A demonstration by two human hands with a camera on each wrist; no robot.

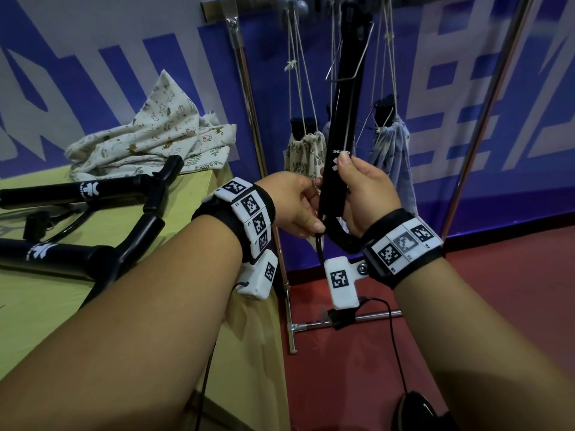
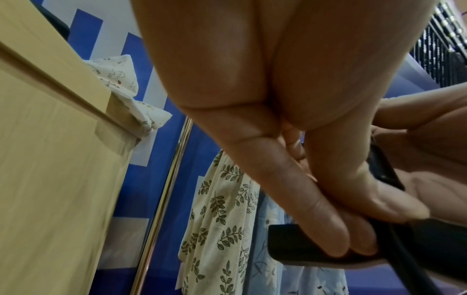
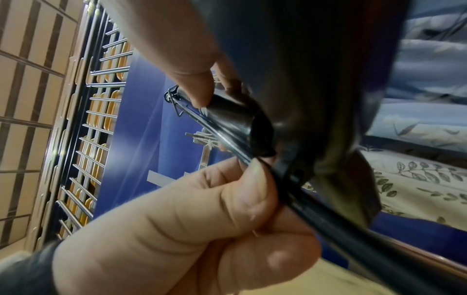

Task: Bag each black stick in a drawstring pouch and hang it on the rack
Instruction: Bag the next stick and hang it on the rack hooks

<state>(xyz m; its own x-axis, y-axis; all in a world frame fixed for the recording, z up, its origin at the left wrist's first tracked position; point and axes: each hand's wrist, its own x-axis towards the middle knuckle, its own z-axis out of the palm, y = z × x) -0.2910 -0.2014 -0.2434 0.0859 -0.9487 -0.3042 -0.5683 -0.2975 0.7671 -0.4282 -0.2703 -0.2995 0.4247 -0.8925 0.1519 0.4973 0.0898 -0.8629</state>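
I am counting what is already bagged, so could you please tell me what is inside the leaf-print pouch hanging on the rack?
Black stick ends poke out of the leaf-print pouch at its gathered top. The cloth covers everything below, so their length and exact number cannot be told.

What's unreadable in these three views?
- Head view: rack top is cut off by the frame edge, so the hooks can't be seen.
- Left wrist view: left hand hides most of the black stick.
- Right wrist view: right hand and stick are blurred up close.

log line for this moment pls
right hand: holds black stick upright | left hand: pinches its cord | hung pouches: two | pouch pile: on table
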